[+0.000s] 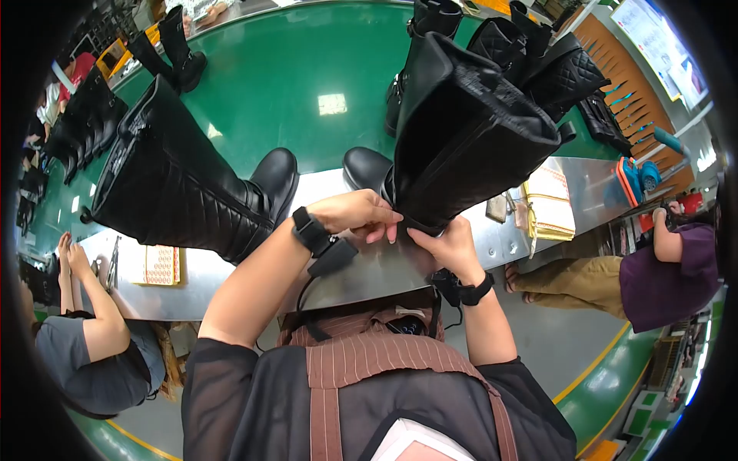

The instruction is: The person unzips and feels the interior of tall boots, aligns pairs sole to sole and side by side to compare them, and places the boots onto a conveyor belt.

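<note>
A tall black boot (469, 131) stands on the metal ledge in front of me, its shaft leaning right and toward me. My right hand (450, 247) is closed around the boot's ankle, thumb in front and other fingers partly hidden. At the ankle strap, on the boot's left side, my left hand (367, 215) has its fingers bent together in a pinch. Whatever lies between those fingertips is too small to make out. To the left, a second tall black boot (173, 177) with a quilted shaft stands tilted, touched by neither hand.
Sheets of round stickers (160, 265) lie at left on the metal ledge (346, 288), and a yellow-edged stack of labels (550, 201) at right. More black boots (565, 73) stand on the green table (307, 69). Co-workers are at left (100, 346) and right (669, 265).
</note>
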A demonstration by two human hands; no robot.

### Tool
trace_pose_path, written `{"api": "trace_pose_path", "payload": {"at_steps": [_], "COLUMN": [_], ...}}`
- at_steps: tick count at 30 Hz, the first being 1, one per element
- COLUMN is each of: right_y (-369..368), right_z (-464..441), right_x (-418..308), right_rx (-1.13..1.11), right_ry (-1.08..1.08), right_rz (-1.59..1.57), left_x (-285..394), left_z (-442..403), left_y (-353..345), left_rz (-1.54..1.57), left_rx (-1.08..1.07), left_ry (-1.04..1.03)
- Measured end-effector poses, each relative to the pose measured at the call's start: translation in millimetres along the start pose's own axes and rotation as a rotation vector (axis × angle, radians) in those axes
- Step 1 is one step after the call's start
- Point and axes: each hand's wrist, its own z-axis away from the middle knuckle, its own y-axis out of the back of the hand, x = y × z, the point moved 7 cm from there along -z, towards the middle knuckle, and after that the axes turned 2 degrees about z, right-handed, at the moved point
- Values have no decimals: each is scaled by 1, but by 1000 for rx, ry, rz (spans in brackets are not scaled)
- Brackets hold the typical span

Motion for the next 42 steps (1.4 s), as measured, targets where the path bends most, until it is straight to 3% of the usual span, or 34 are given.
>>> {"api": "trace_pose_path", "payload": {"at_steps": [1,3,7,10,17,19,20,22,24,27,29,31,33,39,41,42], "right_y": [1,3,4,4,-3,-4,-5,-5,-6,-7,-6,-5,-6,-5,-5,-5], "right_z": [0,-1,-1,-2,1,1,3,1,2,4,4,4,4,4,4,4], "right_x": [-1,-9,-13,-15,-24,-19,-17,-19,-17,-17,-19,-19,-19,-19,-19,-19], "right_rx": [13,23,2,4,-32,-82,-79,-79,-89,-90,-76,-68,-65,-77,-70,-74], "right_ry": [1,18,16,92,80,53,50,118,119,130,144,129,134,111,103,97], "right_rz": [18,59,125,121,66,130,127,99,109,129,136,132,124,111,91,92], "left_x": [14,61,119,158,165,167,172,189,203,211,204,194,189,168,168,168], "left_z": [10,38,81,105,109,113,119,142,155,142,134,127,127,130,130,125], "left_y": [-5,-16,-34,-41,-45,-43,-37,-33,-39,-45,-37,-36,-38,-38,-38,-35], "left_rz": [-13,131,103,201,322,-54,-290,-515,-613,-616,-626,-586,-496,-51,-39,37], "left_rx": [-4,-20,101,171,176,274,437,878,1040,805,826,838,853,998,975,902], "left_ry": [0,-212,-298,-488,-539,-553,-535,-796,-921,-976,-872,-895,-1051,-1175,-1157,-1049]}}
